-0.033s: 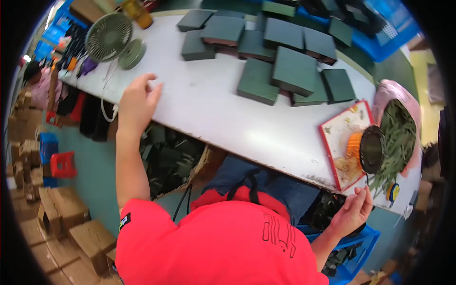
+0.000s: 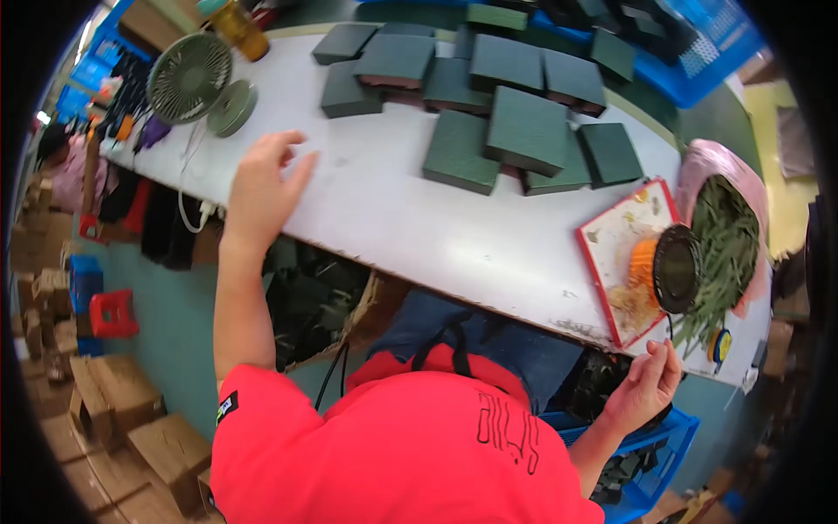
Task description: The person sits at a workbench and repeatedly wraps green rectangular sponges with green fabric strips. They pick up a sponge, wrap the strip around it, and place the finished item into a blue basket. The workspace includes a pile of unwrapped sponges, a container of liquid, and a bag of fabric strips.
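My left hand hovers over the left part of the white table, palm down, its thumb and fingers apart and nothing in them. At the table's right front edge, my right hand is closed in a pinch on a thin dark stick. The stick reaches up to the rim of an orange pot with a dark round top. That pot rests on a stained white board with a red rim. Several dark green boxes lie partly stacked at the table's far middle.
A pink bag of green strips stands right of the pot, a yellow-and-blue round thing near it. A green fan and amber bottle stand far left. Blue crates are far right and below.
My left hand has moved slightly right over the table. The whole view has shifted a little, with the table's things farther left in the picture. My right hand keeps its pinch.
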The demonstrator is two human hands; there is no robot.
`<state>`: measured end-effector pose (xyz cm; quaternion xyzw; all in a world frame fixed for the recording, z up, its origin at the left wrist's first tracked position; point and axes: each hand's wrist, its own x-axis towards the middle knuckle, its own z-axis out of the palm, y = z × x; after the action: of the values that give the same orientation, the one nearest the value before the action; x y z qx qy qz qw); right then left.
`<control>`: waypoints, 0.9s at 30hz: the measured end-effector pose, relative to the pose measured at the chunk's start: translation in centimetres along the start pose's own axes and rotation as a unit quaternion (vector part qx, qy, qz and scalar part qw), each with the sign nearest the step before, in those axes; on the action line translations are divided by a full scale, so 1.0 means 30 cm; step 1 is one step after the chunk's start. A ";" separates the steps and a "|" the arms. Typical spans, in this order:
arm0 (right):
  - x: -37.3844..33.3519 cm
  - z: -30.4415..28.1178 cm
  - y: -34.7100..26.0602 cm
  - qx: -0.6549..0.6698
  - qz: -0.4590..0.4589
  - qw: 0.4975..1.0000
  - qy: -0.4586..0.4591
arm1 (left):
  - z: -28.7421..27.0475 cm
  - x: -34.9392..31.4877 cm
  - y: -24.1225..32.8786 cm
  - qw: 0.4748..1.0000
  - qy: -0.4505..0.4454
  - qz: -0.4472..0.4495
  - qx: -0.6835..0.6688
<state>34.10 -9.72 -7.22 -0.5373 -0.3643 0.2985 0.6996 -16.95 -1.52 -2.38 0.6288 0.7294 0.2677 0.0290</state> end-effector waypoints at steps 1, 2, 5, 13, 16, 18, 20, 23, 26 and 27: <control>0.000 -0.011 0.001 -0.010 -0.005 1.000 0.007 | 0.059 0.039 0.074 0.999 -0.012 0.044 -0.014; 0.000 -0.019 -0.003 -0.019 -0.008 1.000 0.013 | 0.113 0.070 0.152 0.996 -0.024 0.088 -0.026; 0.005 -0.045 -0.032 -0.025 0.017 0.997 0.073 | 0.225 0.134 0.334 0.980 -0.074 0.178 -0.053; 0.111 -0.243 -0.053 -0.139 0.018 0.982 0.124 | 0.437 0.125 0.447 0.977 -0.110 0.172 0.056; 0.142 -0.305 -0.020 -0.307 -0.015 0.944 0.120 | 0.376 0.150 0.412 0.975 -0.139 0.159 0.064; 0.156 -0.324 -0.009 -0.437 -0.089 0.889 0.104 | 0.338 0.156 0.333 0.974 -0.134 0.176 0.056; 0.172 -0.341 -0.006 -0.446 -0.107 0.887 0.061 | 0.289 0.128 0.291 0.967 -0.155 0.198 0.038; 0.212 -0.316 -0.014 -0.445 -0.133 0.885 0.030 | 0.221 0.076 0.295 0.942 -0.215 0.256 -0.014; 0.286 -0.267 -0.017 -0.452 -0.192 0.871 -0.001 | 0.196 0.027 0.367 0.890 -0.333 0.291 -0.116; 0.309 -0.249 -0.014 -0.457 -0.217 0.862 -0.015 | 0.201 -0.001 0.409 0.887 -0.335 0.295 -0.120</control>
<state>45.47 -6.32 -6.25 -0.6995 -0.5782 -0.0528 0.4168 -3.58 1.41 -2.31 0.8590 0.4195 0.1228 0.2667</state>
